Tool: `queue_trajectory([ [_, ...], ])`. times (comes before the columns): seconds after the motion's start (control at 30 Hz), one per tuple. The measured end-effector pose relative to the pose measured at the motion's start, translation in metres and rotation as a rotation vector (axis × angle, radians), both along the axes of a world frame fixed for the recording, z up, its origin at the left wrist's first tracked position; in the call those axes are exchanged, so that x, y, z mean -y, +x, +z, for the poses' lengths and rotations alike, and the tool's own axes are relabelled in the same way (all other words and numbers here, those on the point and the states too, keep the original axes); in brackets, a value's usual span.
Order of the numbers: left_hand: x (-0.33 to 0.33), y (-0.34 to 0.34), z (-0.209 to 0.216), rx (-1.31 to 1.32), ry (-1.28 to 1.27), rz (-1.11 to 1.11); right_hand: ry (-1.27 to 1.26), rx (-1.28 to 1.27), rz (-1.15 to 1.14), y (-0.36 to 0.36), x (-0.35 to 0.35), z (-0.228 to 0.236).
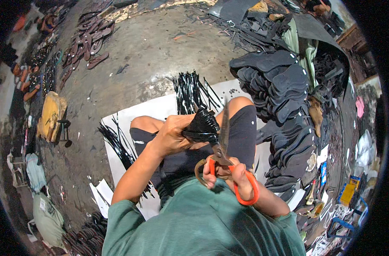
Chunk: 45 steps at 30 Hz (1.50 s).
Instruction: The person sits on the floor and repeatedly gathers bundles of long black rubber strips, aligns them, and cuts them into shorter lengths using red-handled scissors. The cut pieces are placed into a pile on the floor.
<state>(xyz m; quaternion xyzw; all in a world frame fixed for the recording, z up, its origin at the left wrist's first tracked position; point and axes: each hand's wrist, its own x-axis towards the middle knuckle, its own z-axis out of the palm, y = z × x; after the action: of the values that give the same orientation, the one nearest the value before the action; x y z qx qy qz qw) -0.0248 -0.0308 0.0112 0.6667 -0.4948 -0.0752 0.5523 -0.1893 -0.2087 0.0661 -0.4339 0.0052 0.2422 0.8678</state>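
My left hand (pixel 173 133) is closed around a folded bunch of glossy black strips (pixel 201 126), held above my crossed legs. Orange-handled scissors (pixel 221 157) are gripped in my right hand (pixel 235 174). Their blades point away from me, just right of the bunch; I cannot tell whether they touch it. A curved brown piece shows beside the right fingers, its kind unclear. Beyond my left hand, a pile of long black strips (pixel 187 94) lies on a white sheet (pixel 112 114). More black strips (pixel 122 147) lie to the left, partly hidden by my arm.
Stacks of black sole-shaped pieces (pixel 269 83) stand close on my right, with a heap of dark scraps (pixel 262 32) behind. Brown sandals (pixel 87 45) lie at far left. A yellowish block (pixel 52 114) and a pale sack (pixel 49 217) stand left. Another person (pixel 20 83) sits at the left rim.
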Motion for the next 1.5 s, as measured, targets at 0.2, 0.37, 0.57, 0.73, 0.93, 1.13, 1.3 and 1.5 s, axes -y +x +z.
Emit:
queue_trajectory([
  [0.2,0.003,0.01,0.006,0.077,-0.007,0.039,-0.087,0.072,0.009,0.007,0.002,-0.014],
  [0.37,0.003,0.006,0.012,0.289,0.042,-0.019,-0.116,0.094,-0.234,0.013,-0.015,-0.002],
  [0.57,0.001,0.016,0.015,0.293,0.028,0.016,-0.172,0.235,-0.016,0.018,0.003,-0.015],
  [0.73,-0.006,0.013,0.027,0.247,0.186,-0.102,-0.261,0.042,-0.012,0.018,0.004,0.007],
  [0.93,-0.008,0.018,0.033,0.37,0.266,-0.112,-0.217,0.12,0.061,0.015,0.006,-0.021],
  [1.13,-0.012,0.017,0.037,0.441,0.335,-0.103,-0.274,0.199,0.098,0.016,0.011,-0.016],
  [1.3,-0.009,0.013,0.032,0.475,0.391,-0.16,0.093,0.041,0.009,0.015,-0.001,-0.027],
  [1.5,-0.006,0.024,0.038,0.547,0.487,-0.046,-0.116,0.069,0.02,0.013,0.003,-0.032],
])
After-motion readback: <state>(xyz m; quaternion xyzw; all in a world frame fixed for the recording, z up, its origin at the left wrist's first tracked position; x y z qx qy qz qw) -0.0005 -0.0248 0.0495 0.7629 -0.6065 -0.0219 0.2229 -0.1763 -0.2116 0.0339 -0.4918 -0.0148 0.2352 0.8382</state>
